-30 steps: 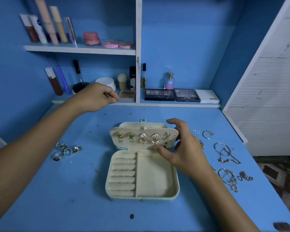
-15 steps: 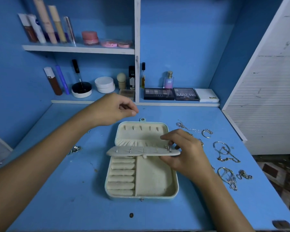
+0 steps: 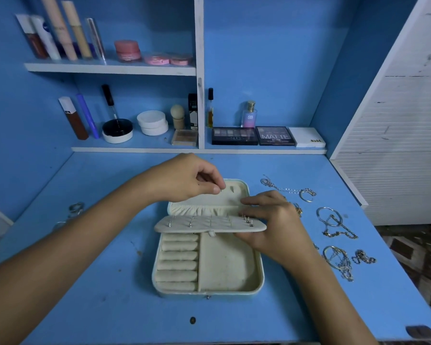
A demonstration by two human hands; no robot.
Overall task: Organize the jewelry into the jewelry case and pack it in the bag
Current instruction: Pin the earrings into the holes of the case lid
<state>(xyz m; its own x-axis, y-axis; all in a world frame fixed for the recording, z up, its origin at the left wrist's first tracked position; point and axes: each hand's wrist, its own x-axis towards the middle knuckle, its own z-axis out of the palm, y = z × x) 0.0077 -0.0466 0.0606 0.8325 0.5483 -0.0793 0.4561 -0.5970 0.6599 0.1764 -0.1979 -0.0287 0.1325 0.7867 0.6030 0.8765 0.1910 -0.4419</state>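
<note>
A cream jewelry case (image 3: 259, 277) lies open in the middle of the blue desk. Its earring flap (image 3: 204, 224) is folded down flat, with several earring posts sticking up from its back. My right hand (image 3: 271, 222) pinches the flap's right end. My left hand (image 3: 184, 180) hovers over the lid's left side, thumb and forefinger pinched on something tiny that I cannot make out. Several chains and hoops (image 3: 336, 225) lie on the desk to the right of the case. Rings (image 3: 76, 207) sit at the far left, partly hidden by my left arm.
Two shelves at the back hold cosmetics, jars, a perfume bottle (image 3: 249, 115) and eyeshadow palettes (image 3: 275, 136). A white slatted panel (image 3: 396, 158) stands at the right. A small dark spot (image 3: 192, 320) marks the desk in front of the case.
The flap went from upright, earring fronts facing me, to folded flat, held by my right hand. My left hand came from the back shelf to above the lid.
</note>
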